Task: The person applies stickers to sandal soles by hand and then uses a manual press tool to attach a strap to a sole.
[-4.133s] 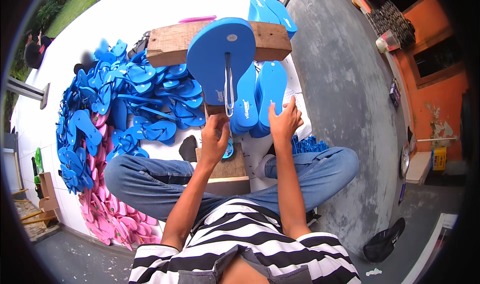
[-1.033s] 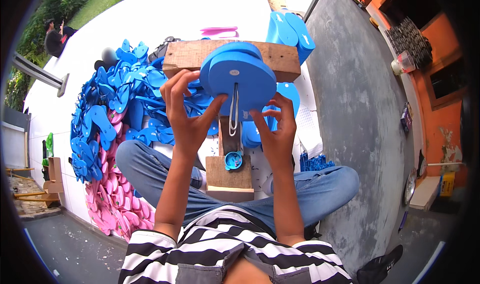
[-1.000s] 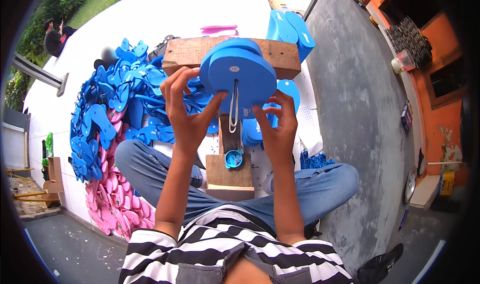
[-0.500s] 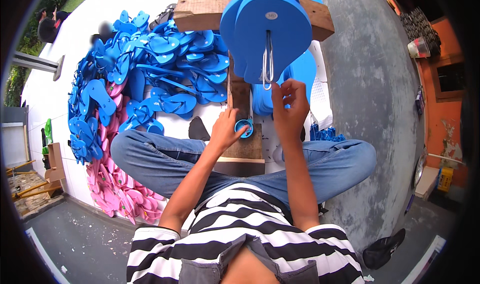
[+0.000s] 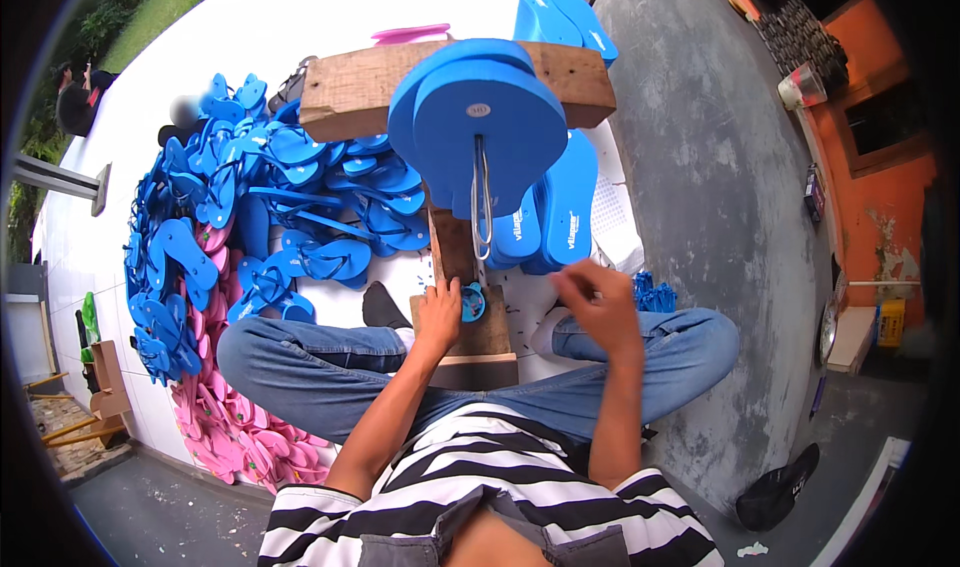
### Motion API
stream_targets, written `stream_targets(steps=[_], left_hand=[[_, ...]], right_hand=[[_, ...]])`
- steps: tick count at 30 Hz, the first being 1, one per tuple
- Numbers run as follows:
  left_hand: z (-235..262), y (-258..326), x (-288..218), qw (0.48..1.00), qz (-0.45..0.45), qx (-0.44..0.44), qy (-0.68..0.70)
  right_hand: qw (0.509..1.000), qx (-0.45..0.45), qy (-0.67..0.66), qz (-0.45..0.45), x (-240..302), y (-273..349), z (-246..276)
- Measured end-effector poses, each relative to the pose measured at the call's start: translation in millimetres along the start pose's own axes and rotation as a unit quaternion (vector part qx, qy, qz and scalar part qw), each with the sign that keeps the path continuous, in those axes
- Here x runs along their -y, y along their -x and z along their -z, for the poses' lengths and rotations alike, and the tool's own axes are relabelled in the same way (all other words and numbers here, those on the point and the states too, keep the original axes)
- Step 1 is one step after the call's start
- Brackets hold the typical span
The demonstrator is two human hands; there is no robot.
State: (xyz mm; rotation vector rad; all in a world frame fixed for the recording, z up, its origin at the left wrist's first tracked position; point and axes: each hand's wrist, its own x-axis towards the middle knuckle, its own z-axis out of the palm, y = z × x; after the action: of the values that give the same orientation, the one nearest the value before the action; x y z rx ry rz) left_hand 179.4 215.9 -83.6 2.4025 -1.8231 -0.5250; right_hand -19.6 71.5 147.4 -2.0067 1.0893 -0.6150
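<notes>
In front of me, blue flip-flop soles (image 5: 487, 117) hang on a wooden stand (image 5: 345, 95), and a long looped metal hook (image 5: 482, 202) sticks down from the front one. My left hand (image 5: 437, 317) is closed on the stand's lower wood, fingers together beside a small round blue container (image 5: 471, 304); I cannot see what they hold. Below and right of the hook, my right hand (image 5: 605, 312) is in the air, fingers curled toward the thumb and slightly blurred. Anything in them is too small to make out. A heap of blue straps (image 5: 653, 295) lies just beyond it.
Finished blue flip-flops (image 5: 300, 157) are heaped at the left, with pink flip-flops (image 5: 240, 427) nearer me. Stacked blue soles (image 5: 568, 207) stand right of the stand, beside a white perforated sheet (image 5: 615, 222). A black cap (image 5: 778, 489) lies at lower right.
My right hand has left the hook's tip and moved right and toward me. My left thumb has drawn back from inside the container. The whole view has shifted, showing more soles behind the stand.
</notes>
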Motion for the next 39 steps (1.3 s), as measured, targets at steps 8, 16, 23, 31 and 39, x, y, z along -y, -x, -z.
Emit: stream_targets(steps=[8,16,23,31,39], left_hand=[[46,-13,-21,0.979,-0.009,-0.066,0.192],[61,-14,-21,0.954,-0.039,-0.115,0.275],[79,-18,-34,0.93,-0.089,-0.114,0.337],[96,-23,-60,0.887,-0.142,-0.102,0.427],[91,-21,-69,0.877,-0.122,-0.041,0.462]], right_hand=[[0.86,-0.479,-0.039,-0.17,-176,95,192],[0.807,-0.232,-0.013,-0.543,-280,225,73],[0.821,-0.237,-0.027,-0.519,-267,222,79],[0.877,-0.237,-0.017,-0.417,-232,168,150],[0.898,-0.206,-0.014,-0.389,-213,153,164]])
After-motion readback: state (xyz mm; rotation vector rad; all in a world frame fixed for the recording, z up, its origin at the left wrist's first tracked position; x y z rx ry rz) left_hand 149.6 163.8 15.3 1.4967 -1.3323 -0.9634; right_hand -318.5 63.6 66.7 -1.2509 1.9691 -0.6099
